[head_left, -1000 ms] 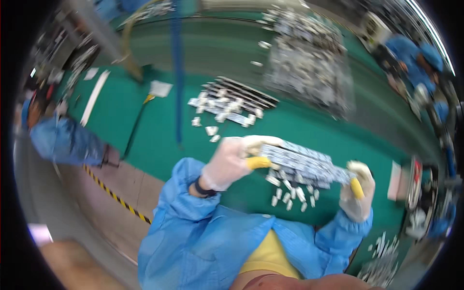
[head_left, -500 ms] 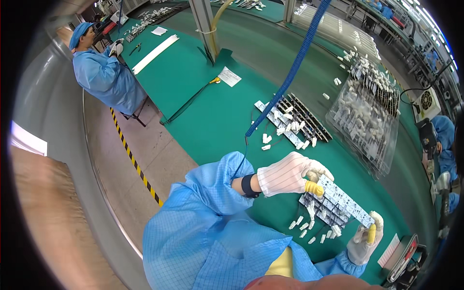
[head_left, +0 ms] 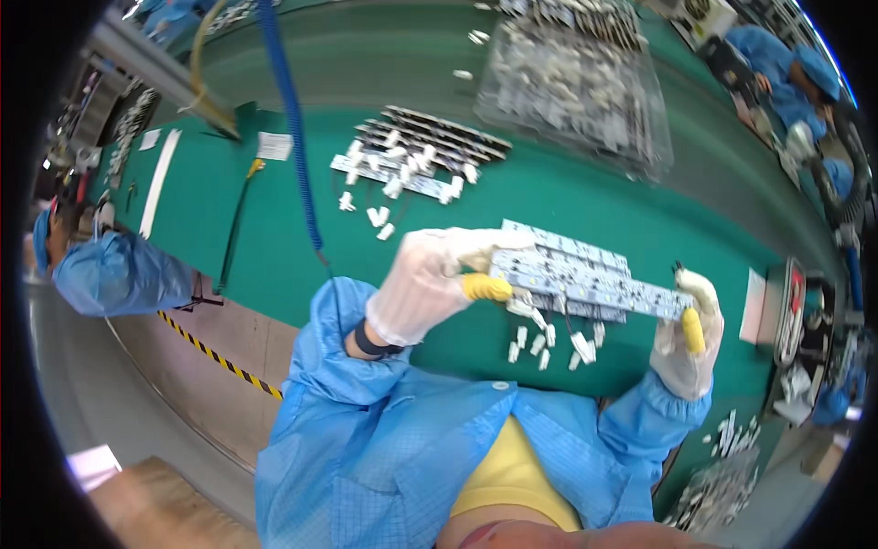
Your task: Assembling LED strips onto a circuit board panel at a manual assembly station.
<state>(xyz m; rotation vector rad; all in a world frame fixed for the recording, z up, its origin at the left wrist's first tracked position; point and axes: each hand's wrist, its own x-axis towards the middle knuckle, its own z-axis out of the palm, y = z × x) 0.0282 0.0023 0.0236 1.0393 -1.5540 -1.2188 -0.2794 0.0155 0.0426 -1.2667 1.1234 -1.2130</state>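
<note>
- Held strip board (head_left: 631, 296): pale, long, narrow, right of frame centre, spanning the gap between both hands above the green mat (head_left: 704, 238).
- Long axis runs left to right in frame, right end a bit lower. Not square to the frame.
- Left hand (head_left: 430, 274): white glove, pinched on the board's left end, yellow-covered thumb on the near side. Board lies to its right.
- Right hand (head_left: 692, 331): white glove, pinched on the right tip, yellow-covered thumb likewise near side. Board lies to its left.
- Key relation: each hand owns one end, so neither is nearer to the held board. The other strip boards (head_left: 562, 243) are different: they sit behind and below it, roughly parallel, left ends just beside the left hand, right ends short of the right hand. Left is nearer to those.
- Can't tell if left fingers also touch the rear strips, or if the held board rests on them; overlap hides it.
- White connectors (head_left: 583, 347) on leads sit along the near side of that group, between the hands.
- Second group of strips (head_left: 448, 140), upper middle, well apart from both hands, more white connectors on top.
- Blue coiled cord (head_left: 294, 137) hangs left of that group.
</note>
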